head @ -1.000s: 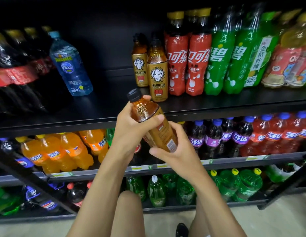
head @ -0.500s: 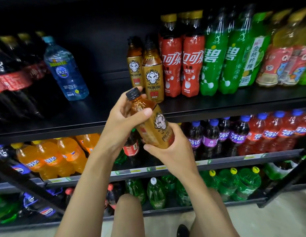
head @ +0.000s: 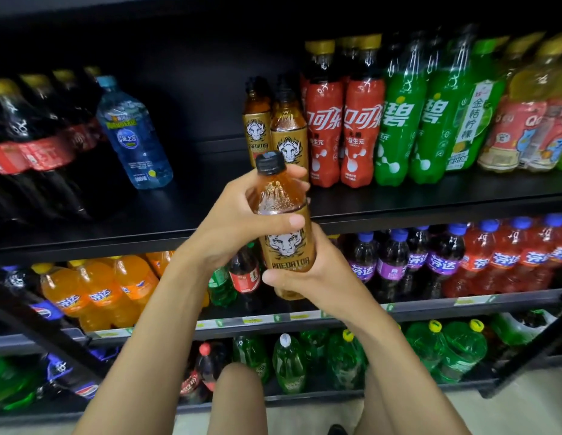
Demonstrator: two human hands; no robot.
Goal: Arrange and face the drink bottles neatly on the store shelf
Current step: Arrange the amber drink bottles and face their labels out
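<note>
I hold a gold Predator bottle with a black cap nearly upright in front of the top shelf's edge, its tiger label facing me. My left hand grips its amber shoulder from the left. Around the bottle's base curls my right hand, coming from the right. Two more Predator bottles stand on the top shelf just behind, labels forward. To their right stand red cola bottles and green Sprite bottles.
A blue water bottle leans against dark cola bottles at the shelf's left, with bare shelf between it and the Predator pair. Orange Fanta, purple and red Fanta fill the middle shelf; green bottles the bottom.
The held bottle went from tilted with its label turned away to nearly upright with the tiger label facing me, and it rose closer to the top shelf. Both hands kept their grip.
</note>
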